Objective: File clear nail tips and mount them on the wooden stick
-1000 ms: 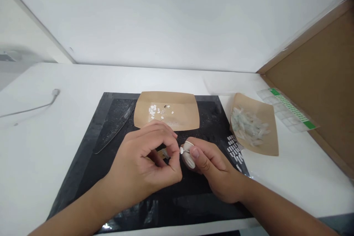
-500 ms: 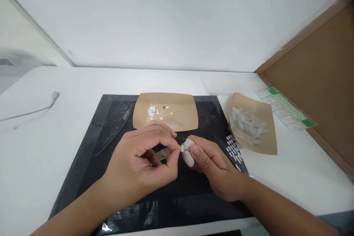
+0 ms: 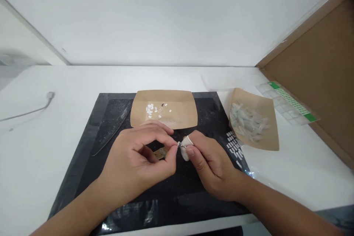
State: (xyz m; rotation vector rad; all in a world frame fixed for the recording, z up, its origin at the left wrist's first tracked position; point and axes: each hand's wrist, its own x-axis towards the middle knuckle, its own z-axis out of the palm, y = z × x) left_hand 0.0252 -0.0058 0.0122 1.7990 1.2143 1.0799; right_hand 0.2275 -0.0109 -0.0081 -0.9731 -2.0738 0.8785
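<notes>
Above the black mat [image 3: 132,210], my left hand [image 3: 143,155] pinches a tiny white piece [image 3: 178,144] between thumb and index finger. My right hand [image 3: 212,162] faces it, closed, with the thumb pressed on a thin, metal-looking tool [image 3: 183,146] whose tip meets the piece. Off-white covers with a rolled rim, like finger cots [image 3: 186,151], are on fingertips of the right hand. Most of the tool is hidden by the fingers. Partly behind the left hand, a small brown item with clear bits [image 3: 159,153] lies on the mat.
Beyond the hands, a brown paper tray [image 3: 182,99] holds small white flakes. Another brown tray [image 3: 272,132] at right carries translucent nail-like tips [image 3: 249,121]. White strips [image 3: 234,145] lie in rows on the mat's right edge. A clear compartment case [image 3: 290,103] leans nearby; a cable [image 3: 30,111] lies left.
My right hand has turned slightly, and less of the finger covers shows. A dark spot now shows at the pinched piece. The view has shifted a little.
</notes>
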